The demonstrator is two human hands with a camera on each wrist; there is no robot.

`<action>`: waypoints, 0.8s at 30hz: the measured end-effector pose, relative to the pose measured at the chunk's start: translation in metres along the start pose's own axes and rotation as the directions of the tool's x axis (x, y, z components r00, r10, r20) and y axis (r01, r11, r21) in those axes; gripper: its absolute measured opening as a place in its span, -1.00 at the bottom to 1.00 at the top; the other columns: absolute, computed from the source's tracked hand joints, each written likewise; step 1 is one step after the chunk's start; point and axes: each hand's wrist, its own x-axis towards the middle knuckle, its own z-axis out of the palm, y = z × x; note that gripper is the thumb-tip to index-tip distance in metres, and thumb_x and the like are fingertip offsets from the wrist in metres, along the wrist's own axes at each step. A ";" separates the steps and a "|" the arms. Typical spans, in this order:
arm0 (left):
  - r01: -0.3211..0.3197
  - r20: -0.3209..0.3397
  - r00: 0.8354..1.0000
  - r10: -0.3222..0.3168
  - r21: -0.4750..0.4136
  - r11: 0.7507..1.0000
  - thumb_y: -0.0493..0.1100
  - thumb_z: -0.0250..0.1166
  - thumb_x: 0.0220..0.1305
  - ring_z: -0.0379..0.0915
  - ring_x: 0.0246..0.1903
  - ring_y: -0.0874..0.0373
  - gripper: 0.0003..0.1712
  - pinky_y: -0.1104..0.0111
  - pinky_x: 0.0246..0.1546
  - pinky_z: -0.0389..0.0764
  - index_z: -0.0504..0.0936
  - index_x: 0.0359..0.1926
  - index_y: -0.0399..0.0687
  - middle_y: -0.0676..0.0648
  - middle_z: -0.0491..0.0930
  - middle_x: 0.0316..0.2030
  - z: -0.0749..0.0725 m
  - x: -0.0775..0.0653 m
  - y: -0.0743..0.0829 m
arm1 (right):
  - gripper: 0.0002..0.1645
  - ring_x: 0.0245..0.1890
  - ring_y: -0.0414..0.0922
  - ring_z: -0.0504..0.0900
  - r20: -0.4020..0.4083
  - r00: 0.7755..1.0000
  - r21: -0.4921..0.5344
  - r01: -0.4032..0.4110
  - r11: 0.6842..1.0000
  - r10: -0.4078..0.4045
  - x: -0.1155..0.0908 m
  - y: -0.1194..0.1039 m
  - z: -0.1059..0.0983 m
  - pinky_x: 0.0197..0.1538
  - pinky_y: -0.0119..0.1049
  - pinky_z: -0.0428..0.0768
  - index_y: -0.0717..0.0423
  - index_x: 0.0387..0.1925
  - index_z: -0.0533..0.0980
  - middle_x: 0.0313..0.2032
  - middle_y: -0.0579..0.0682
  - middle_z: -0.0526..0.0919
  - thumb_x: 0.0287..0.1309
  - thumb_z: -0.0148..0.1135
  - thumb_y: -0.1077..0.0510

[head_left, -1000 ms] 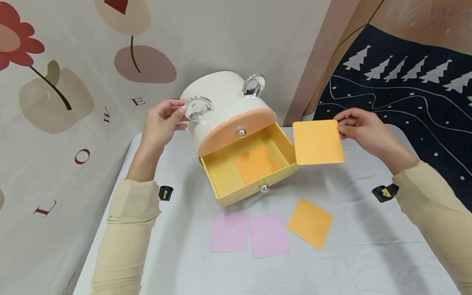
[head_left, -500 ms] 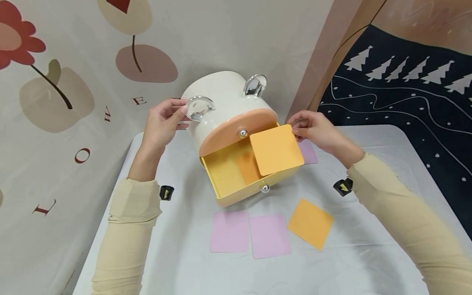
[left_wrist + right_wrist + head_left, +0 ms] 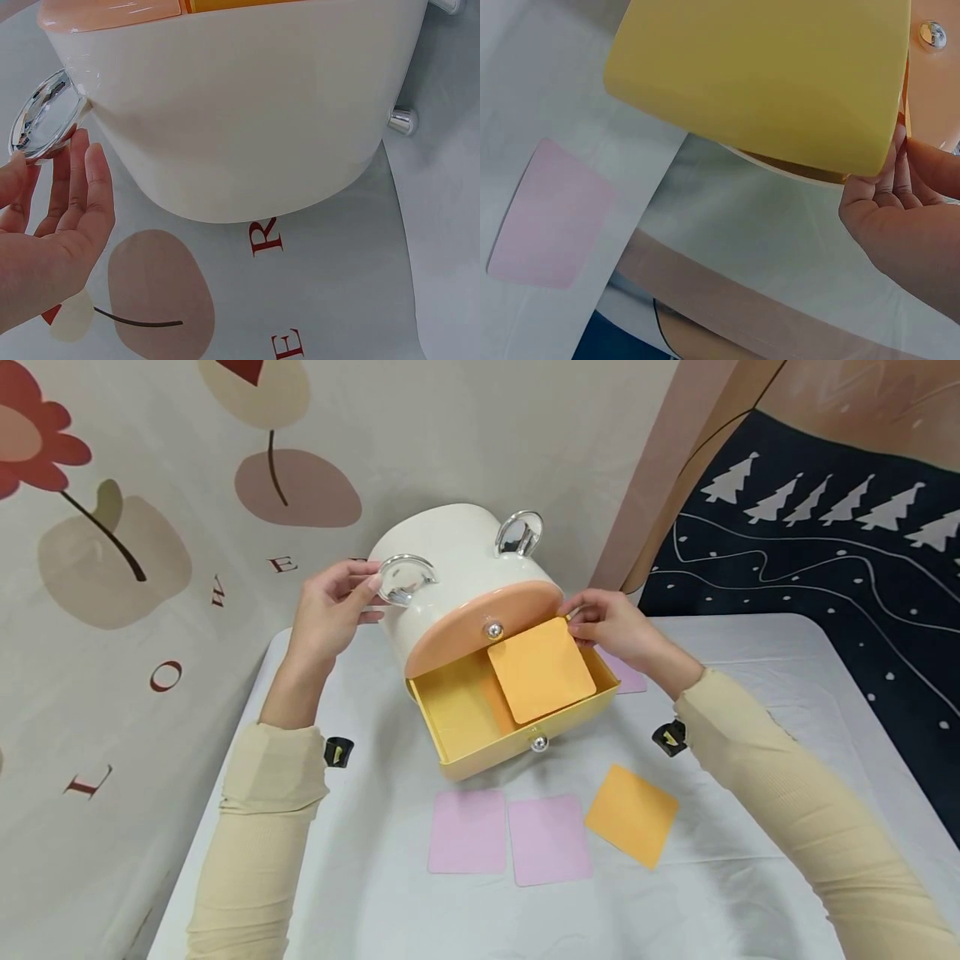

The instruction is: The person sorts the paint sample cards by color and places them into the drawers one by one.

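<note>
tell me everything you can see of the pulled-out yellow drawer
The glossy yellow box-shaped drawer, seemingly plastic, is shallow and open-topped, with a round shiny silver knob on its front. It juts from the rounded white cabinet, below a peach panel. A flat orange card lies inside, partly hidden by a square, round-cornered orange card that the right hand pinches over the drawer. Whether that card or the fingers touch the drawer is unclear.

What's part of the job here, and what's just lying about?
In the job:
held orange card, pinched by right hand
yellow drawer, open
lower orange card, in the drawer
white box, silver ear held by left hand

Probably just lying about:
loose orange card
left pink card
middle pink card
right pink card
</note>
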 end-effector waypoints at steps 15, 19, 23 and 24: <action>-0.009 -0.001 1.000 0.009 0.001 1.000 -0.12 0.15 0.26 0.52 -0.29 0.13 -0.66 0.53 -0.30 0.59 0.52 0.00 -0.18 -0.08 0.50 -0.22 0.000 -0.001 0.002 | -0.73 -0.34 0.07 0.51 0.008 1.000 -0.066 0.006 0.998 -0.006 -0.023 0.020 -0.028 -0.28 -0.38 0.59 0.27 -0.04 0.44 -0.30 0.13 0.56 0.20 0.09 0.32; -0.004 -0.001 1.000 0.004 0.006 1.000 -0.12 0.15 0.27 0.52 -0.30 0.16 -0.66 0.53 -0.29 0.58 0.52 0.01 -0.18 -0.09 0.50 -0.20 0.000 -0.001 0.002 | -0.72 -0.36 0.06 0.52 -0.001 1.000 -0.049 0.012 0.999 -0.012 -0.036 0.033 -0.039 -0.28 -0.36 0.60 0.30 -0.04 0.42 -0.31 0.14 0.55 0.20 0.11 0.31; 0.001 -0.005 1.000 -0.001 0.015 1.000 -0.11 0.15 0.27 0.52 -0.30 0.18 -0.65 0.53 -0.29 0.58 0.52 0.01 -0.18 -0.10 0.50 -0.19 0.000 -0.001 0.002 | -0.67 -0.37 -0.06 0.54 0.010 1.000 -0.064 0.021 0.998 -0.020 -0.050 0.048 -0.049 -0.28 -0.38 0.60 0.33 -0.01 0.39 -0.26 0.15 0.55 0.21 0.11 0.27; 0.001 -0.006 1.000 -0.001 0.016 1.000 -0.11 0.14 0.27 0.52 -0.30 0.18 -0.65 0.52 -0.28 0.58 0.51 0.01 -0.18 -0.10 0.50 -0.19 0.000 -0.001 0.002 | -0.66 -0.37 -0.09 0.54 0.013 1.000 -0.067 0.021 0.998 -0.020 -0.053 0.053 -0.050 -0.28 -0.38 0.60 0.34 0.00 0.38 -0.26 0.16 0.55 0.21 0.11 0.27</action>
